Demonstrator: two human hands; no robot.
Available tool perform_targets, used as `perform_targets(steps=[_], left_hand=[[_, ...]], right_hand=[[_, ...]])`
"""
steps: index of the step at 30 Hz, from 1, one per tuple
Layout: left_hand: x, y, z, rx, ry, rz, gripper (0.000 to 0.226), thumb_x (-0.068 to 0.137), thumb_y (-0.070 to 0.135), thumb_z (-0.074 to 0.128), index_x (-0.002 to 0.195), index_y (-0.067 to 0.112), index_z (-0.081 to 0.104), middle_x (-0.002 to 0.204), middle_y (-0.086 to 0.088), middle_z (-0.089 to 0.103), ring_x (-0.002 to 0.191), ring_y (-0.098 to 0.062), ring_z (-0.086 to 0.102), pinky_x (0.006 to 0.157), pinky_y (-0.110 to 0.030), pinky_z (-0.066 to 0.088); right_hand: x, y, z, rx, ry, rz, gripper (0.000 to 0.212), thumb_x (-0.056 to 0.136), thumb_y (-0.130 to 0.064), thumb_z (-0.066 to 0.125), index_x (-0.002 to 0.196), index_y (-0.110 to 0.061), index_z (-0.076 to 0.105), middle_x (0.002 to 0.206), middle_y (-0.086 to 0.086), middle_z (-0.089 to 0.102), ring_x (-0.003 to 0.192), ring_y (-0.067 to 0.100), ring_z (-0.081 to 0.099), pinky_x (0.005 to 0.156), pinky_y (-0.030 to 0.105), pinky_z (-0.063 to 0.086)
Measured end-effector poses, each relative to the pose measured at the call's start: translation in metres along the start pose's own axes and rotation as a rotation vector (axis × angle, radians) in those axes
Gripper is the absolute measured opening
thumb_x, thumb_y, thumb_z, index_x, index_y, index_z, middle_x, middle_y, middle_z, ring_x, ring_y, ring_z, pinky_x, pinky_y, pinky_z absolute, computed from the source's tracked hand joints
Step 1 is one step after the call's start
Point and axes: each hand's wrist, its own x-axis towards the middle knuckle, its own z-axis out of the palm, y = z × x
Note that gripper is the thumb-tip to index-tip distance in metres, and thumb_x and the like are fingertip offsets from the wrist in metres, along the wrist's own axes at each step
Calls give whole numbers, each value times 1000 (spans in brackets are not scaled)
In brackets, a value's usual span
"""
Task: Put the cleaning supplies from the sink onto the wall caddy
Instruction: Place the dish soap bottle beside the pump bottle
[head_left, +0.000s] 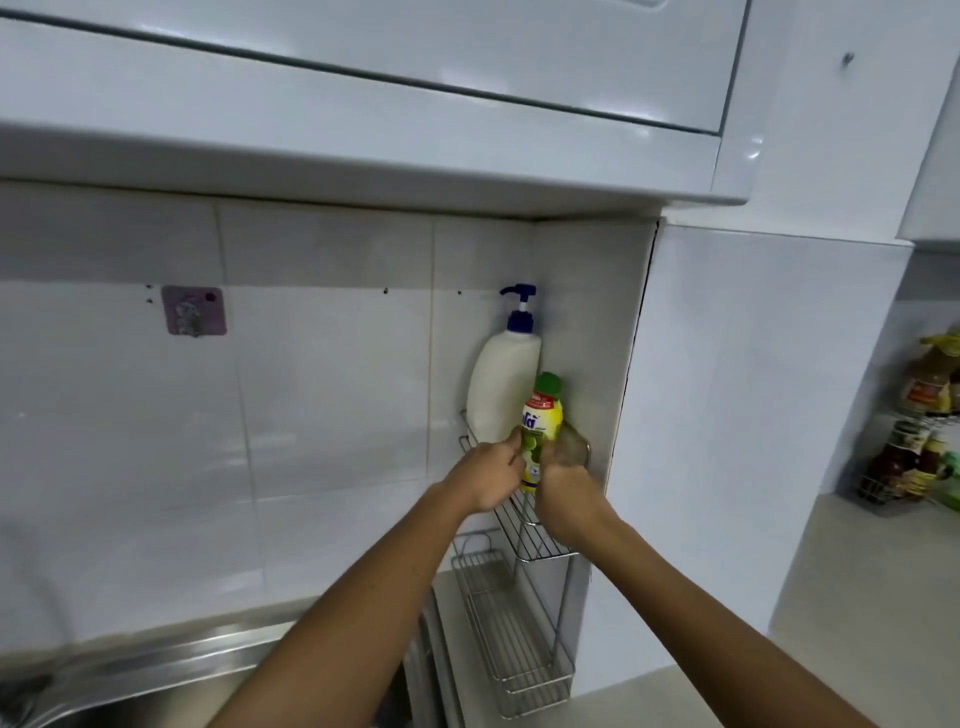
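A yellow dish-soap bottle (540, 421) with a green cap stands upright over the top shelf of the wire wall caddy (530, 535) in the tiled corner. My left hand (491, 475) grips its lower left side. My right hand (569, 499) closes around its lower right side and hides the bottle's base. Behind it a white pump bottle (501, 384) with a blue pump rests on the same shelf against the back wall. The caddy's lower shelf (519, 649) holds nothing that I can see.
A steel sink (130, 675) lies at the bottom left. White upper cabinets (363, 104) hang overhead. A purple adhesive hook (193, 310) sticks to the tiles at left. Sauce bottles in a wire rack (919, 441) stand on the counter at far right.
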Motion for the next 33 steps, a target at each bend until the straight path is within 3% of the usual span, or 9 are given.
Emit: perform_targets(steps=[2,7,21,27,33], left_hand=[[2,0,1,-9,-11,-10,54,93,32,31,146,21,29,137,-23,52,119,-36,54,100,-44,48],[9,-5,5,-27,11,-24,49,98,27,32,147,22,30,140,-21,50,122,-35,53,103,-42,45],[25,-8,9,13,34,-68,48,102,29,26,149,19,23,136,-22,53,117,-35,55,97,-39,47],[20,-8,9,15,53,-59,48,100,29,29,147,17,29,136,-23,53,119,-36,54,101,-44,45],[1,-7,0,199,88,-66,52,101,24,27,151,12,21,155,-16,29,146,-29,23,120,-47,13]], right_hand=[[1,0,1,-37,-90,4,56,94,-6,40,146,-3,21,144,18,39,122,36,50,95,39,45],[11,0,-1,-51,-235,86,56,91,-11,40,145,-3,26,137,19,49,122,34,52,94,36,45],[38,-4,13,59,-244,186,64,88,-8,37,147,-5,13,138,21,48,123,37,51,99,46,47],[35,-6,12,55,-220,188,55,88,-9,38,141,-2,26,137,21,49,123,37,52,99,45,47],[25,-11,1,119,-72,186,37,90,-5,40,126,-4,49,124,20,58,110,38,58,93,40,50]])
